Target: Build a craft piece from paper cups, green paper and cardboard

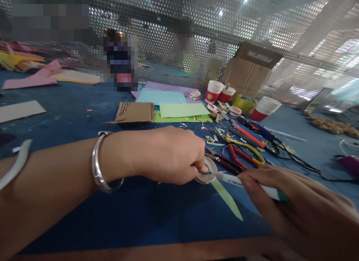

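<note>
My left hand (174,156), with a silver bangle at the wrist, is closed, its fingertips pressed on a small round white paper piece (210,167) near the middle of the table. Between the fingers of my right hand (297,193) is a white marker (232,179) with a green band. The marker's tip points left and meets the round piece beside my left fingertips. A pale green pointed paper strip (230,201) runs from under the round piece toward the lower right. My left thumb is mostly hidden.
Scissors (246,154) with red and yellow handles, a red cutter (249,134) and paper scraps lie beyond my hands. Farther back are cardboard (136,112), green paper (183,110), paper cups (214,91) and yellow tape (244,103). A perforated metal screen (162,40) stands behind.
</note>
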{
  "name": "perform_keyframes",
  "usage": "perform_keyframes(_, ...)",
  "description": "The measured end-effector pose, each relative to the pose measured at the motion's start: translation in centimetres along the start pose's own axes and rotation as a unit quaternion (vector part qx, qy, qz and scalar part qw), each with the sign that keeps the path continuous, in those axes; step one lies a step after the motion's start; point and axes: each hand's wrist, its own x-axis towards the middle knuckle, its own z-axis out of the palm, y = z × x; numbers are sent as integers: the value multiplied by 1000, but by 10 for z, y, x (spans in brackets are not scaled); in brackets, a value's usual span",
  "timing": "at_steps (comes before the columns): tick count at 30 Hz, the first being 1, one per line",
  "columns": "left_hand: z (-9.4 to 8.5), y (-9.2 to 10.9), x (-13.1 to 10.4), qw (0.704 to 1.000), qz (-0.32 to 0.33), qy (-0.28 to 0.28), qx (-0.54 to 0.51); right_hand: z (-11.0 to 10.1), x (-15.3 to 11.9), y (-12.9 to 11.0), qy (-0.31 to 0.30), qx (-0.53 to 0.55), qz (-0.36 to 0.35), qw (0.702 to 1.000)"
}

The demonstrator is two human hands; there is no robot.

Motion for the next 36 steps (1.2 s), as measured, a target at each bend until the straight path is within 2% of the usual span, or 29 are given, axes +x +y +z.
perform_keyframes(7, -2, -1, -4, 1000, -12, 2, -14, 0, 13, 2, -33, 30, 7, 999)
perform_keyframes(12, -3, -4, -8, 1000, 2, 12, -20, 6, 24, 2, -3, 72, 6, 997)
perform_keyframes(16, -2, -6, -8, 1000, 5, 16, -22, 9, 30, 3, -8, 80, 19, 997)
perform_keyframes(25, -5, -6, -7, 999, -21, 3, -30, 0, 54, 6, -132, 86, 53, 986)
perform_keyframes(30, -9, -9, -5, 999, -24, -15, -33, 10, 76, 15, -189, 165, 61, 966)
perform_keyframes(36, -11, -16, 2, 999, -12, -21, -44, 26, 97, 25, -251, 263, 100, 926)
